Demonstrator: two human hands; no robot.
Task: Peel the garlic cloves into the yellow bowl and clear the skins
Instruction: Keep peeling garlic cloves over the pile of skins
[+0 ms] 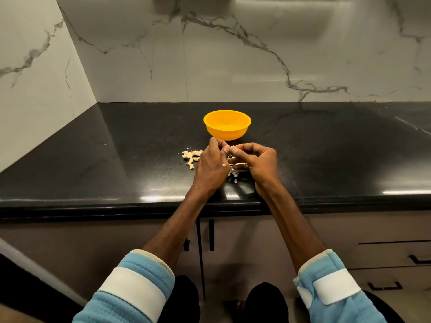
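A yellow bowl (227, 125) stands on the black counter (93, 164), just beyond my hands. Several unpeeled garlic cloves (190, 156) lie in a loose pile left of my left hand. My left hand (211, 165) and my right hand (255, 160) meet in front of the bowl, and their fingertips pinch one small garlic clove (234, 149) between them. Pale skin scraps (234, 176) lie on the counter under and between my hands. The bowl's inside looks bare from this angle.
Marble-look wall panels (256, 54) close the counter at the back and left. The counter's front edge (116, 209) runs below my wrists, with cabinet doors and drawer handles (211, 235) underneath. Open counter stretches to the right and left.
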